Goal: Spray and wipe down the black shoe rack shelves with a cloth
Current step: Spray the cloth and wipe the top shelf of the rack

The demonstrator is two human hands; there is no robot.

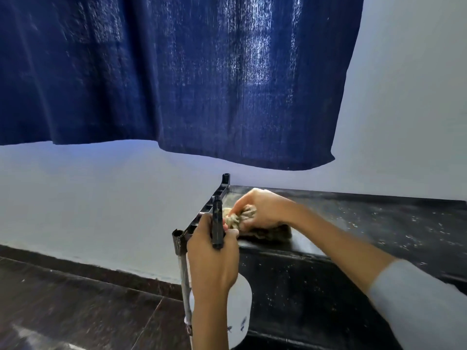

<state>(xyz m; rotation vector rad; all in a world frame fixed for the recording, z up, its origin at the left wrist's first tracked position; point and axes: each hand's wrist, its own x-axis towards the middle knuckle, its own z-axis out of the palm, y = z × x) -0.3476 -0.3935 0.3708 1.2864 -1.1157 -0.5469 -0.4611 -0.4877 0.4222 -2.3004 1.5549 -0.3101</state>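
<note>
The black shoe rack (366,218) stands against the wall, its dusty top shelf speckled with pale flecks. My right hand (265,205) grips a bunched brownish cloth (240,215) and presses it on the shelf's left end. My left hand (212,258) holds a white spray bottle (240,311) by its neck, just in front of the rack's left corner post. The bottle's black nozzle (217,223) points away from me toward the cloth. A lower shelf shows dimly under the top one.
A dark blue curtain (177,72) hangs over the wall above the rack. The pale wall (101,198) meets a dark skirting and dark tiled floor (63,311) at the left. The rack's corner post (178,238) stands beside my left hand.
</note>
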